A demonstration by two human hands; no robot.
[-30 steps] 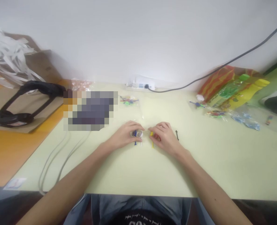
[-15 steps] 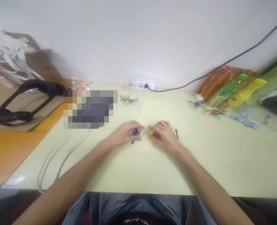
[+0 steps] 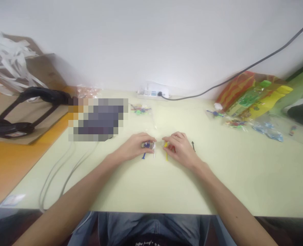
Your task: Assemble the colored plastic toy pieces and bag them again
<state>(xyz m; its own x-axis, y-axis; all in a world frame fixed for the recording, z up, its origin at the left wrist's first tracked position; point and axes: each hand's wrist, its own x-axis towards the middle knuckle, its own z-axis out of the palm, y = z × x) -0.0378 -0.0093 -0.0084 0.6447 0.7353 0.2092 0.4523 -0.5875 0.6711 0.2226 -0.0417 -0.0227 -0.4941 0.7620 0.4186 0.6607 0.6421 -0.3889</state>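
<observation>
Thumb and fingers of my left hand (image 3: 134, 146) curl around a small blue plastic piece (image 3: 147, 144) whose thin stem (image 3: 143, 156) sticks out below the thumb. Right by those fingertips stands a thin white piece (image 3: 154, 150), close to the blue one; whether I grip it too is unclear. My right hand (image 3: 180, 147) is closed, its fingertips on a small yellow plastic piece (image 3: 166, 145) with a stem pointing toward me. Something red (image 3: 173, 148) shows under its fingers, mostly hidden. Just beyond its knuckles lies a black arrow-shaped stick (image 3: 193, 146).
Bags of coloured plastic bits (image 3: 140, 109) lie at the back, with more bags (image 3: 235, 123) at right by a green bottle (image 3: 253, 97). A power strip (image 3: 153, 93) sits against the wall. Cables (image 3: 55, 171) and a blurred-out dark object (image 3: 98, 119) are left, beside a black frame (image 3: 29, 111).
The blue piece's stem now reaches farther out below my left thumb and leans slightly left. My right hand stays almost where it was, on the yellow piece. The view has shifted slightly.
</observation>
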